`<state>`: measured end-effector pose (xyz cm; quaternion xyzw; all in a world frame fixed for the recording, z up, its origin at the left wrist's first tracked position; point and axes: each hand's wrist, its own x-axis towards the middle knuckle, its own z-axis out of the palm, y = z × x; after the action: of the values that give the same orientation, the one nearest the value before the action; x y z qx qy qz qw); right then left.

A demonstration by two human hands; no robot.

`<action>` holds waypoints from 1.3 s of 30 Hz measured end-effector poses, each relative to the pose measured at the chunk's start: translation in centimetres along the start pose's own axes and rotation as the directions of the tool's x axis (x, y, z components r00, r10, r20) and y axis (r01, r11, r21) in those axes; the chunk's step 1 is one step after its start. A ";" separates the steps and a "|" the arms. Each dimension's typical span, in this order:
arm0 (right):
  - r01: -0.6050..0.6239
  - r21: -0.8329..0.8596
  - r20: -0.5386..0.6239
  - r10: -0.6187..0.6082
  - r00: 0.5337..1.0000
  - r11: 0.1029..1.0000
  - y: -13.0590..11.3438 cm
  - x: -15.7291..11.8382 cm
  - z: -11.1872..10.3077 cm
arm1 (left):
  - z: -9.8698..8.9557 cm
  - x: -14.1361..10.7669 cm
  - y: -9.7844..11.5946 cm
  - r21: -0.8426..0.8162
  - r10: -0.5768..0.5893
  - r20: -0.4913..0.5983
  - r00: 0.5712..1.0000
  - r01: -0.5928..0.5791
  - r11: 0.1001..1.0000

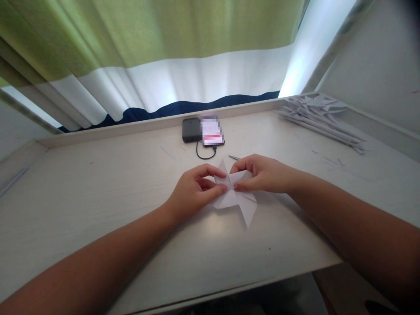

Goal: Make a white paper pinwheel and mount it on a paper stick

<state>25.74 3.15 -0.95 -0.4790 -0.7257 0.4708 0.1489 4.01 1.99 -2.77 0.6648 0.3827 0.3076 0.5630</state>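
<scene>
A folded white paper star (246,209) with pointed flaps is held between both hands, over the front middle of the white table. My left hand (201,186) pinches its left side, thumb and fingers meeting near the centre. From the right, my right hand (257,174) grips it with the thumb on the near face and the fingers at the far edge. Parts of the paper are hidden behind the fingers. Just beyond my right hand the tip of a thin grey pointed tool (234,157) shows; the rest of it is covered.
A black power bank (191,130) lies beside a phone (212,131) with a blurred screen, with a short black cable (205,158) near them. Rolled and folded white papers (320,116) are piled at the back right. Paper scraps dot the table (98,188). Curtains (157,35) hang behind.
</scene>
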 end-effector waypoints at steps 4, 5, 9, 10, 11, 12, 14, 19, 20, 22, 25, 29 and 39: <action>0.011 -0.012 -0.021 -0.011 1.000 1.000 -0.1 -0.1 -0.1 | -0.1 0.0 -0.1 -0.010 -0.013 0.011 1.000 0.013 1.000; 0.010 -0.010 -0.021 -0.010 1.000 1.000 -0.1 -0.1 -0.1 | -0.1 0.0 -0.2 -0.007 -0.016 0.010 1.000 0.016 1.000; 0.033 0.010 -0.031 -0.033 0.999 0.999 -0.3 -0.2 -0.1 | -0.1 0.0 -0.3 -0.005 -0.011 0.011 1.000 0.011 1.000; 0.041 0.015 -0.035 -0.040 0.999 0.999 -0.4 -0.2 -0.1 | -0.1 0.0 -0.3 -0.006 -0.005 0.012 1.000 0.006 1.000; 0.043 0.020 -0.040 -0.043 0.998 0.999 -0.4 -0.2 -0.1 | -0.1 0.0 -0.3 -0.007 0.004 0.008 1.000 -0.004 1.000; 0.038 0.022 -0.042 -0.037 0.998 0.999 -0.4 -0.2 -0.1 | 0.0 0.1 -0.2 -0.007 0.017 -0.003 1.000 -0.018 1.000; 0.009 0.025 -0.035 -0.008 0.999 1.000 -0.5 -0.1 0.0 | 0.0 0.1 -0.1 -0.007 0.044 -0.032 0.999 -0.044 0.999; -0.046 0.027 0.007 0.046 0.999 0.999 -0.4 0.0 0.1 | 0.2 0.1 0.3 -0.042 0.031 -0.060 0.998 -0.034 0.999; -0.046 0.024 0.018 0.046 0.999 0.999 -0.4 -0.1 0.1 | 0.3 0.1 0.3 -0.052 0.024 -0.059 0.998 -0.027 0.998; -0.042 0.007 0.043 0.042 0.998 0.999 -0.3 -0.1 0.1 | 0.3 0.0 0.4 -0.068 0.010 -0.055 0.998 -0.014 0.998; -0.050 -0.017 0.059 0.051 0.997 0.999 -0.2 -0.3 0.1 | 0.2 0.1 0.4 -0.117 -0.020 -0.052 0.998 0.014 0.993; -0.076 -0.027 0.010 0.076 0.997 0.997 -0.5 -0.3 0.0 | -0.2 0.5 0.0 -0.286 -0.091 -0.056 0.994 0.072 0.956; -0.079 0.021 0.009 0.079 0.997 0.997 -0.1 -0.1 0.2 | -0.2 0.5 0.4 -0.088 -0.144 -0.042 0.989 0.139 0.986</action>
<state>25.65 2.93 -0.93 -0.5039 -0.7018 0.4859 0.1325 4.12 2.51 -2.32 0.6040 0.4291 0.2987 0.6015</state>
